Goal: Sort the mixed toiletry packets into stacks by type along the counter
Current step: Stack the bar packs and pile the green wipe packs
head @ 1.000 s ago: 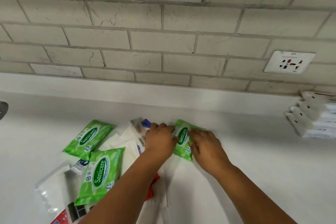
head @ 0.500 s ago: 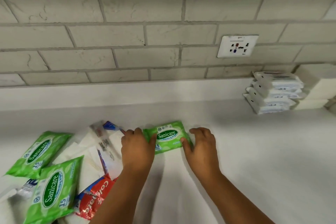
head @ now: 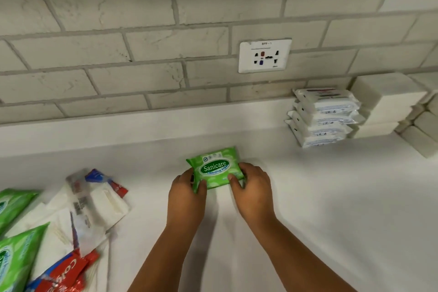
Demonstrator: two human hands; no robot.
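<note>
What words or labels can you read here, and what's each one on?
"Sanicare", with "Cleansing Wipes" less sharp beneath: green packet held by the left hand and right hand.
"Colg...", cut off: red packet.
"BPF-1", faint: wall socket.
White packet stack: print too small.

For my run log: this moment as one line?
both hands: left hand, right hand | grip green wipes packet | on counter | apart from mixed pile

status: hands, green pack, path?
Left hand and right hand both grip the green Sanicare wipes pack. Pack on the counter. Nothing in the way.
</note>
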